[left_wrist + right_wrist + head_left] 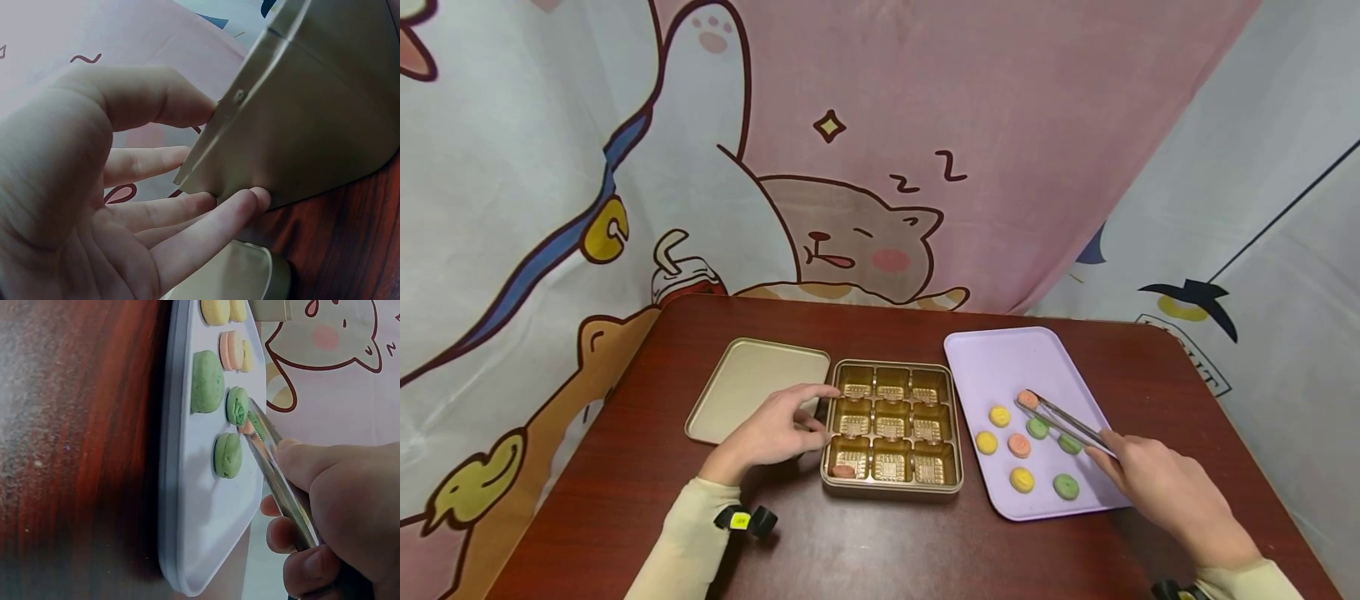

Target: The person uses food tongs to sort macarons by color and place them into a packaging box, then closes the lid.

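My right hand (1168, 492) grips metal tongs (1071, 427) over the lilac tray (1007, 350). The tong tips lie at either side of a pink macaron (1027, 398), which green macarons (237, 405) partly hide in the right wrist view. Extended fingers of my left hand (778, 425) touch the left side and rim of a gold tin (312, 119). Inside the tin is a gold insert with several square compartments. One pink macaron (843, 472) rests in its front left compartment.
Yellow macarons (999, 416), another pink macaron (1018, 445) and green macarons (1066, 487) lie spread on the tray's near half. Left of the tin, a flat gold lid (760, 387) lies on the dark wooden table (880, 550). A printed cloth (1000, 150) hangs behind.
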Action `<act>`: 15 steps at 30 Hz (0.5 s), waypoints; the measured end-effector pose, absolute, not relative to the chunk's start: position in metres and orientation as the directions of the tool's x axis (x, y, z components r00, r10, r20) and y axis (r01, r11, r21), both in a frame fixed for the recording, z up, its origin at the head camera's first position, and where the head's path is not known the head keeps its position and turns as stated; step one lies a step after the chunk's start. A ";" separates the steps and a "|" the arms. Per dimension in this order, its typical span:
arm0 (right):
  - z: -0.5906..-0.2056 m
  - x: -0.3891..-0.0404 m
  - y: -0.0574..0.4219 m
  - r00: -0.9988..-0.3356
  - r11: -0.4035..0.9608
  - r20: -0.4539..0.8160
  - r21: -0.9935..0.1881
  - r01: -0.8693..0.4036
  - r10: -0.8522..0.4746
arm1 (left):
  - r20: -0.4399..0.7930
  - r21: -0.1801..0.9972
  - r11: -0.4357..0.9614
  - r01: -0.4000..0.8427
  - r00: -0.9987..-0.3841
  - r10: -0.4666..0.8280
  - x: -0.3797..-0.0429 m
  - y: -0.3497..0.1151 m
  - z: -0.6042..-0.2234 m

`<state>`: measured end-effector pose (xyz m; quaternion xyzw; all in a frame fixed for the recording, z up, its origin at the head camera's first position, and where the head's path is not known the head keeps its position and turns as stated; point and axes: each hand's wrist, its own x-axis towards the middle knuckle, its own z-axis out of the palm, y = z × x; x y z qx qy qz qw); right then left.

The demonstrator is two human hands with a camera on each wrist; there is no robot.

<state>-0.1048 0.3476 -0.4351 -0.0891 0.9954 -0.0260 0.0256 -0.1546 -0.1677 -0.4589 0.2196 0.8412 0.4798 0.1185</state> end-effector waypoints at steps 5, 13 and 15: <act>-0.440 -0.103 0.349 -0.982 0.981 -0.015 -0.059 -0.187 -0.188 | 0.013 0.854 0.450 0.261 -0.876 0.483 -0.154 -0.167 -0.458; -0.445 -0.101 0.351 -0.979 0.978 0.030 -0.051 -0.201 -0.199 | 0.008 0.856 0.451 0.254 -0.877 0.480 -0.154 -0.167 -0.459; -0.444 -0.101 0.351 -0.979 0.978 0.039 -0.049 -0.203 -0.201 | 0.007 0.856 0.450 0.253 -0.877 0.480 -0.154 -0.168 -0.459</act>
